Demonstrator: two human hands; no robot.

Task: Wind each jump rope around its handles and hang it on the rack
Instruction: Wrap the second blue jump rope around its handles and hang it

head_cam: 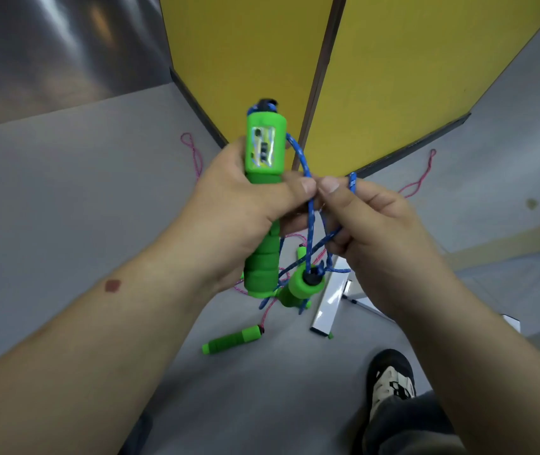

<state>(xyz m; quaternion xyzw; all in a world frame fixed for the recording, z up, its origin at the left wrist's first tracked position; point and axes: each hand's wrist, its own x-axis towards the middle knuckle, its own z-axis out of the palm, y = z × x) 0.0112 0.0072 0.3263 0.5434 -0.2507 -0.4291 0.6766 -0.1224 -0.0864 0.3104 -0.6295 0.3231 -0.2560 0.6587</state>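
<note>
My left hand [242,205] grips a green jump-rope handle [263,149] with a counter window, held upright at the centre of the view. Its blue rope [309,224] loops down from the handle's top. My right hand [360,221] pinches that blue rope just right of the left thumb. The second green handle [301,287] of this rope dangles below the hands on the cord. Another green handle [234,339] with a pink rope [193,152] lies on the grey floor.
Two yellow panels [393,77] stand ahead, meeting at a dark edge. A white metal bar [327,307] lies on the floor to the right of the dangling handle. My shoe [392,379] is at the bottom right. A steel wall [48,44] rises at the top left.
</note>
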